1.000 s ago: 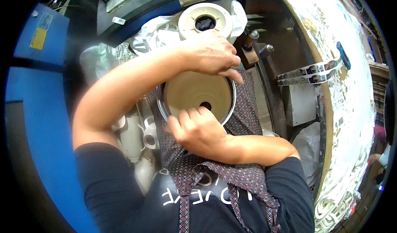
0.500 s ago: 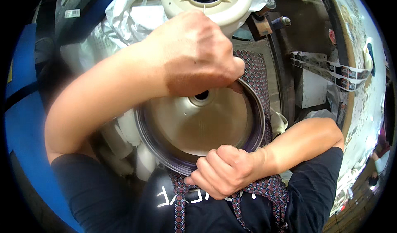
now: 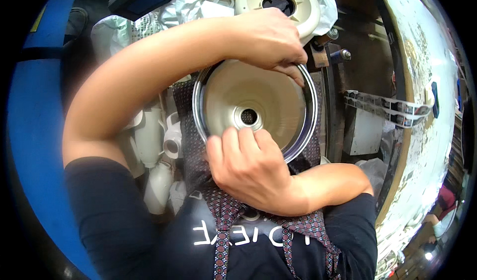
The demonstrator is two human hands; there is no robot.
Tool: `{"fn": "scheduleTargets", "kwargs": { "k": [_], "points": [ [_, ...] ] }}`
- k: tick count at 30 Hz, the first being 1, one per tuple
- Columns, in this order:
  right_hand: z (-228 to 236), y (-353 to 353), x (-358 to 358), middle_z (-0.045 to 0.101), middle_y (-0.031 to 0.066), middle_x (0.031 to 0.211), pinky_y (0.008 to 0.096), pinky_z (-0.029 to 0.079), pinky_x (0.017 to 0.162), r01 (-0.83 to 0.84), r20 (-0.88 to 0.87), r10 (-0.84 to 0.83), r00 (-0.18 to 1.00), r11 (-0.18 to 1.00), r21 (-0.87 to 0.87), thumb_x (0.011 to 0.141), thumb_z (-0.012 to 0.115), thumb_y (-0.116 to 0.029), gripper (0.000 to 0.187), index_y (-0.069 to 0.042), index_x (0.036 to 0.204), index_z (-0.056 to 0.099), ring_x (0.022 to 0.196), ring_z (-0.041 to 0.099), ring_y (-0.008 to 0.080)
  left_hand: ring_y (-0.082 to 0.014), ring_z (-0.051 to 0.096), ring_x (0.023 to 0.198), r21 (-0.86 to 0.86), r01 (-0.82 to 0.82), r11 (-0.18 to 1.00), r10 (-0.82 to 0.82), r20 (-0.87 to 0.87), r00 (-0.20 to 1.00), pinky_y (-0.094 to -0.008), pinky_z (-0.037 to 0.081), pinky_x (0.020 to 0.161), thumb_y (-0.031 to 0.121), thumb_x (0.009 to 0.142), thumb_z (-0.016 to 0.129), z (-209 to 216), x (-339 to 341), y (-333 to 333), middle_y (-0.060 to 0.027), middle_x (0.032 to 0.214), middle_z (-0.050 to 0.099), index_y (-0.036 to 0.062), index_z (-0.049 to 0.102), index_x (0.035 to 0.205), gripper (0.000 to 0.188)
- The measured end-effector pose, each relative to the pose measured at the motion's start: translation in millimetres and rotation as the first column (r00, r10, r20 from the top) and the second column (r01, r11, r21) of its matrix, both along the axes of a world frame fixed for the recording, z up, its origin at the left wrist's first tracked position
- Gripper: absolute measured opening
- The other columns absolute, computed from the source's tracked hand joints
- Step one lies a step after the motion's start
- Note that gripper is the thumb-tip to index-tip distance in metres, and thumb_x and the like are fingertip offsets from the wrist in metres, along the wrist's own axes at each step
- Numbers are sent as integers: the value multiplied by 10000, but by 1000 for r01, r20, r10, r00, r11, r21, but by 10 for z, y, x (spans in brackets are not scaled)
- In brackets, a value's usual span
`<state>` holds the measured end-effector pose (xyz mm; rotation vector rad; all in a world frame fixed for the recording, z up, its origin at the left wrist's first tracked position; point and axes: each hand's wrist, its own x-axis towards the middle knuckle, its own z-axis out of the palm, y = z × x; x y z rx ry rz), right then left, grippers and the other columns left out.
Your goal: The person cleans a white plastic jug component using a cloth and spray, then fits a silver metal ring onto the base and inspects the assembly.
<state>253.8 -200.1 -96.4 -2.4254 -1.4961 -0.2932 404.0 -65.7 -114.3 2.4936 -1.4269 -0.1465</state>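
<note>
A round metal bowl [image 3: 278, 101] with a hole in its centre faces up in front of me, over a dark patterned apron [image 3: 186, 101]. My left hand [image 3: 273, 39] reaches across its far side. The left fingers bend down over the far right rim, a fingertip against the inner wall. My right hand [image 3: 251, 170] lies over the near rim, its fingers curled toward the central hole. The right thumb and the bowl's near edge are hidden under that hand.
Beyond the bowl stands a cream ring-shaped plastic housing [image 3: 308, 19] beside white plastic bags [image 3: 198, 4]. White bottle-shaped parts [image 3: 149, 141] lie at left. To the right are a spray can [image 3: 340, 56], a strip of labels [image 3: 387, 108] and a worn white tabletop [image 3: 422, 46].
The bowl appears smaller and its near rim has moved away from my body. My right hand has shifted from the near rim's outside to over it, while my left hand has moved farther away.
</note>
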Motion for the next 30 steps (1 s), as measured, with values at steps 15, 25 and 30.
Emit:
{"fn": "scheduleTargets", "kwargs": {
  "k": [15,25,30],
  "points": [
    [-70,-184,35,222,-3,493,278,160,442,-240,-99,253,962,963,122,539,536,-150,236,-131,528,301,414,263,108,-347,615,571,-14,-10,1000,7,-181,983,-432,465,507,99,659,647,101,-302,112,-162,601,598,42,598,652,76],
    [-171,-296,57,210,-12,503,272,165,437,-296,-138,322,937,938,179,566,542,-173,250,-131,519,300,422,273,112,-318,584,580,92,-129,987,137,-89,987,-397,438,492,186,777,681,191,-378,34,-114,609,534,44,505,731,231],
    [-281,-347,91,291,-19,532,288,253,462,-362,-92,387,917,908,211,718,576,-228,259,-129,576,383,460,347,123,-179,515,534,-1,-607,795,598,-173,783,-306,429,530,236,817,715,-1,-673,231,-143,617,563,-17,648,820,262]
  ]
}}
